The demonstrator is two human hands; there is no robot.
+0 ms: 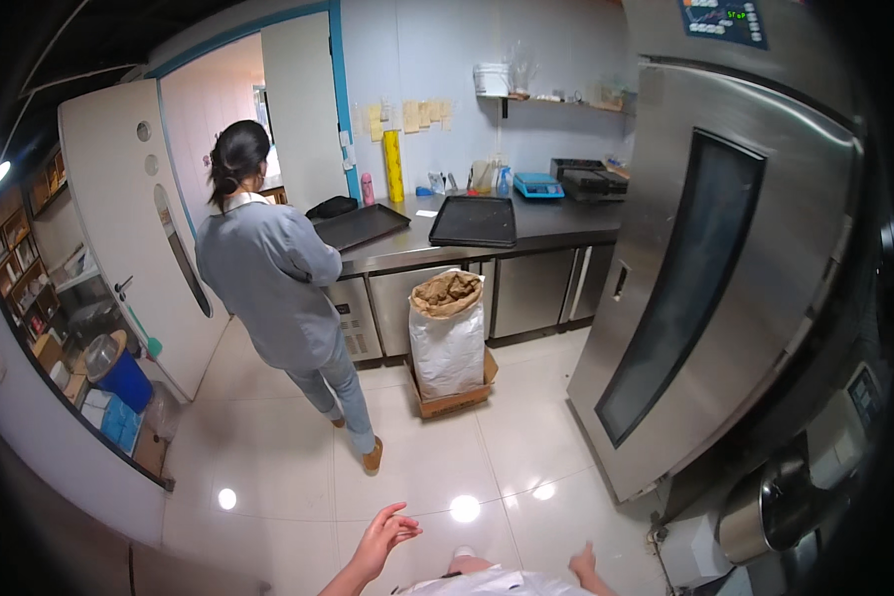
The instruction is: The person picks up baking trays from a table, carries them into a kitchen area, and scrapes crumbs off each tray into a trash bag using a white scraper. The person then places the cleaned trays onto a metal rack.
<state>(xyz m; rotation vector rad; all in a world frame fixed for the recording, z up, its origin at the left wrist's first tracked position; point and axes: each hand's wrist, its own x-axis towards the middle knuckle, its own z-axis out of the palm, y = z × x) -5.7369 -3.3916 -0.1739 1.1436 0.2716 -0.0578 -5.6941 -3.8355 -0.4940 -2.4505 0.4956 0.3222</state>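
Note:
My left hand (384, 538) is raised over the tiled floor at the bottom, fingers apart and slightly bent, holding nothing. Lower right, my right hand (584, 563) hangs beside my white clothing; it is small and blurred, and its finger pose is unclear. Farther ahead, a white paper sack (447, 346) with a rolled brown rim stands upright in a low cardboard box (458, 403). Behind it, a black baking tray (474, 221) lies on the steel counter (551, 217). Another dark tray (365, 226) lies left of it, in front of a person (268, 276) in a grey-blue shirt.
A tall steel cabinet door (678, 283) with a narrow window stands at the right, above a steel mixing bowl (760, 514). A white door (134, 223) stands ajar at the left, near a blue bin (128, 381). A blue scale (539, 185) sits on the counter.

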